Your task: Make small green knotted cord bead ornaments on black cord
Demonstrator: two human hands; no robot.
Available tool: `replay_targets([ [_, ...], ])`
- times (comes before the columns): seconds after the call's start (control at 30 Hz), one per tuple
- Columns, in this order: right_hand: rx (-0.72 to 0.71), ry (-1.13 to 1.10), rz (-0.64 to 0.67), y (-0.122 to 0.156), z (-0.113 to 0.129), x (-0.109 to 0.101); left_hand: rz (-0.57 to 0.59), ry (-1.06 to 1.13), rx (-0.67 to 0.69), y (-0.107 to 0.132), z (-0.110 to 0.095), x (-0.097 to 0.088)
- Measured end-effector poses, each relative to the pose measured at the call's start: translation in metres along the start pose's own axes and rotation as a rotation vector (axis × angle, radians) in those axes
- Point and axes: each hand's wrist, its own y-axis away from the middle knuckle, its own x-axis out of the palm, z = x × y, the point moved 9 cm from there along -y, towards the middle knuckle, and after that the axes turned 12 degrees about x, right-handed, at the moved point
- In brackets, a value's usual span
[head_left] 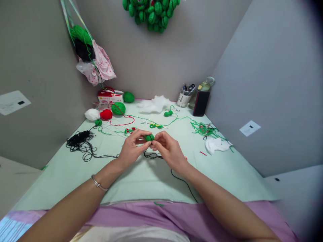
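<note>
A small green crocheted ball [149,137] with a black line across it sits between the thumb and fingers of my left hand [135,144]. My right hand [168,148] is closed at the ball's right edge, its thumb and fingertips pinched together. What lies between those fingertips is too small to make out. Black yarn [150,155] loops on the table just below both hands. One strand runs left to a tangled black heap [80,137], and another trails under my right forearm toward the front edge.
Green yarn balls [118,108], a red one [106,114] and a white one [92,114] lie back left. White stuffing [155,104], a pen cup [184,98] and a phone [201,104] stand behind. Green scraps [203,128] lie right. A yarn bag [102,64] hangs left.
</note>
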Motion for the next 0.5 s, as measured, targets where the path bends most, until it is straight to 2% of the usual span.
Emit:
replay_targets([
  [0.1, -0.142, 0.372, -0.103, 0.004, 0.007, -0.002, 0.058, -0.078, 0.055, 0.001, -0.002, 0.003],
  [0.17, -0.227, 0.471, -0.158, 0.006, 0.014, -0.003, 0.106, -0.130, 0.086, 0.000, -0.004, 0.006],
  [0.2, -0.254, 0.449, -0.179, 0.007, 0.020, -0.007, 0.129, -0.155, 0.099, 0.000, -0.004, 0.007],
  [0.27, -0.236, 0.260, -0.182, 0.006, 0.030, -0.019, 0.165, -0.207, 0.128, -0.001, -0.005, 0.007],
  [0.33, -0.125, -0.026, -0.121, 0.001, 0.040, -0.035, 0.194, -0.252, 0.156, -0.002, -0.004, 0.007],
  [0.4, 0.013, -0.220, 0.000, -0.003, 0.053, -0.047, 0.228, -0.275, 0.175, -0.002, -0.001, 0.006],
  [0.47, -0.016, -0.206, 0.032, 0.000, 0.084, -0.072, 0.262, -0.287, 0.190, -0.002, 0.003, 0.006],
  [0.5, -0.096, -0.150, -0.038, 0.006, 0.105, -0.095, 0.276, -0.295, 0.197, -0.002, 0.005, 0.006],
])
